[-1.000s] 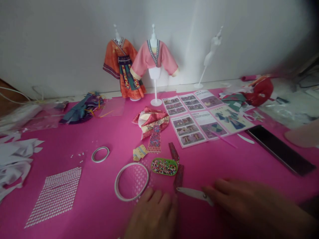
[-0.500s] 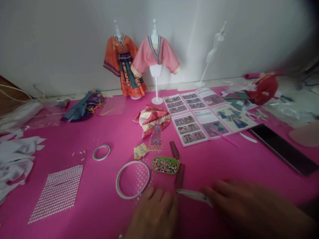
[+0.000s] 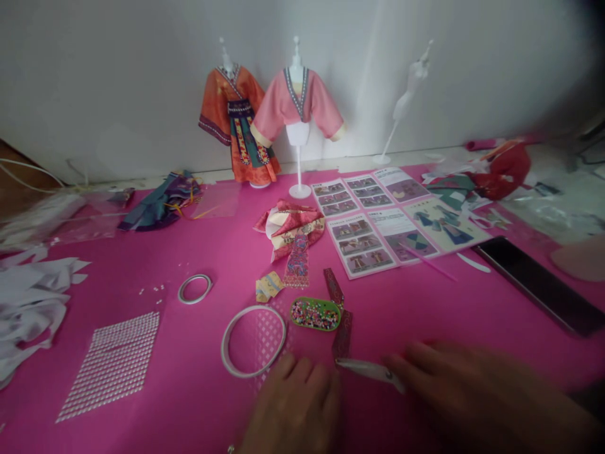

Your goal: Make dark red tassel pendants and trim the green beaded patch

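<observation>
Tweezers point(image 3: 371, 370) with a pale body reach left from my right hand point(image 3: 444, 378), which is closed around their back end. Their tip lies by the lower end of a dark red patterned fabric strip point(image 3: 342, 334). My left hand point(image 3: 299, 400) rests on the pink surface with its fingers curled; what is under the fingertips is hidden. Just above-left of it lies a large white tape roll point(image 3: 225, 356). A green oval tray point(image 3: 293, 324) of tiny coloured beads sits above both hands, with a second dark red strip point(image 3: 333, 287) at its upper right.
Doll forms at the back wear an orange robe point(image 3: 248, 135) and a pink jacket point(image 3: 278, 104); a bare form point(image 3: 407, 94) leans right. An instruction sheet point(image 3: 363, 217), a phone point(image 3: 539, 284), a small tape ring point(image 3: 209, 284), a rhinestone sheet point(image 3: 113, 362) and fabric pieces point(image 3: 293, 230) lie about.
The whole view has shifted very slightly, so things sit a little farther right. Both hands and the tweezers keep almost the same place.
</observation>
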`<action>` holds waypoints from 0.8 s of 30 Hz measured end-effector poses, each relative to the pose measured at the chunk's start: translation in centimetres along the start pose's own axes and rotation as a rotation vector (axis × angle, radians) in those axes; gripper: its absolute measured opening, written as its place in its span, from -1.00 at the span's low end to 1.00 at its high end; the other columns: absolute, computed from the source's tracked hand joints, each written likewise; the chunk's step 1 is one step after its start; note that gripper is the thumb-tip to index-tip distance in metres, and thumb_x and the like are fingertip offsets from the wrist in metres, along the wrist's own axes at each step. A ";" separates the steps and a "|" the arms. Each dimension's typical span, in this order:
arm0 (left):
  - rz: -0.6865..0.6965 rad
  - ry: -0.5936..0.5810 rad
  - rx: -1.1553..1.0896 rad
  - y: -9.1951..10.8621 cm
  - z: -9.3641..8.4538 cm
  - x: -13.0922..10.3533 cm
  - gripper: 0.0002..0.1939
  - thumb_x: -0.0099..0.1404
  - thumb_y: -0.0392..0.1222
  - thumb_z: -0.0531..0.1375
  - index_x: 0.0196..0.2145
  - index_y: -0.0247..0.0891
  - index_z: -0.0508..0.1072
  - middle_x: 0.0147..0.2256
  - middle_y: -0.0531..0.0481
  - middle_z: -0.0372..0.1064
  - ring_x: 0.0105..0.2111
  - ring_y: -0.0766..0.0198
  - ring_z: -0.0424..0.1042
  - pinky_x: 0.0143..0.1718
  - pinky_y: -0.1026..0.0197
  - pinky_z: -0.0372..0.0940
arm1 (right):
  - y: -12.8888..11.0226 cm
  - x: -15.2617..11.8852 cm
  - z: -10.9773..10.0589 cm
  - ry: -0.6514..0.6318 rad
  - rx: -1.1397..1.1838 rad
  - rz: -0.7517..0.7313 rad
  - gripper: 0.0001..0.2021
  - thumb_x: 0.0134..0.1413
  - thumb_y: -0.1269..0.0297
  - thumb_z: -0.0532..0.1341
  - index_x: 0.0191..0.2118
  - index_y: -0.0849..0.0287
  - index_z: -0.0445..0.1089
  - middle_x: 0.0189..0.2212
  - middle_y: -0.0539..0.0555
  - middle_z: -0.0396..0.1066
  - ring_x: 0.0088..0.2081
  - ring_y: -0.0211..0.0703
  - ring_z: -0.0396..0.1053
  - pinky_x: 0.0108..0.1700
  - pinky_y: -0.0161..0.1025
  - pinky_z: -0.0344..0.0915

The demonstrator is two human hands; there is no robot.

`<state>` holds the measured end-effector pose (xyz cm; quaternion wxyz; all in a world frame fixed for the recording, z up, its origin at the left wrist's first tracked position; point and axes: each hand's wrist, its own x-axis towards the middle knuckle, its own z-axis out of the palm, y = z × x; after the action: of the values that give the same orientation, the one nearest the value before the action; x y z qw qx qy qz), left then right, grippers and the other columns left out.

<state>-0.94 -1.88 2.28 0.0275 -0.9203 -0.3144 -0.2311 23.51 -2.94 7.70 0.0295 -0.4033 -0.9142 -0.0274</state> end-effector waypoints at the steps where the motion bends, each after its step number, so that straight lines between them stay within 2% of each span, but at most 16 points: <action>1: -0.004 0.001 0.001 0.0 0.0 0.0 -0.58 0.48 -0.44 -0.13 -0.37 -0.23 0.44 -0.55 0.10 0.35 -0.57 0.22 0.26 -0.36 0.11 0.15 | 0.0 0.0 0.0 -0.006 0.018 -0.002 -0.59 -0.21 0.64 0.05 -0.26 0.02 0.36 -0.50 -0.10 0.49 -0.63 -0.15 0.44 -0.67 -0.18 0.14; 7: -0.007 -0.014 -0.004 0.0 -0.2 -0.1 -0.62 0.47 -0.43 -0.09 -0.38 -0.22 0.43 -0.55 0.09 0.34 -0.57 0.22 0.25 -0.37 0.11 0.14 | 0.3 -0.1 0.2 0.028 0.027 -0.028 -0.59 -0.23 0.62 0.05 -0.24 0.04 0.35 -0.50 -0.08 0.50 -0.67 -0.13 0.41 -0.70 -0.17 0.10; 15: -0.003 -0.063 -0.018 0.0 -0.8 0.0 -0.67 0.45 -0.43 -0.04 -0.36 -0.23 0.44 -0.51 0.09 0.39 -0.54 0.23 0.29 -0.33 0.13 0.16 | 0.1 0.1 0.1 0.003 0.036 -0.028 -0.60 -0.22 0.64 0.07 -0.25 0.04 0.33 -0.48 -0.10 0.50 -0.63 -0.16 0.44 -0.66 -0.20 0.12; 20: 0.001 -0.010 -0.007 -0.1 -0.6 0.1 -0.60 0.48 -0.44 -0.09 -0.40 -0.22 0.42 -0.54 0.09 0.37 -0.55 0.23 0.27 -0.35 0.13 0.15 | 0.2 -0.3 0.4 0.000 0.017 -0.033 -0.59 -0.22 0.63 0.08 -0.22 0.05 0.31 -0.48 -0.09 0.49 -0.66 -0.15 0.41 -0.68 -0.19 0.04; 24: -0.005 -0.004 0.000 -0.1 -0.4 0.1 -0.62 0.47 -0.43 -0.08 -0.39 -0.22 0.42 -0.56 0.10 0.35 -0.57 0.22 0.26 -0.37 0.12 0.16 | 0.2 0.0 0.1 0.022 0.027 -0.026 -0.61 -0.23 0.64 0.07 -0.26 0.05 0.31 -0.49 -0.08 0.48 -0.64 -0.16 0.42 -0.67 -0.19 0.07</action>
<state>-1.09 -1.84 2.62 0.0262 -0.9200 -0.3168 -0.2292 23.66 -2.84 7.64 0.0443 -0.3905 -0.9193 -0.0200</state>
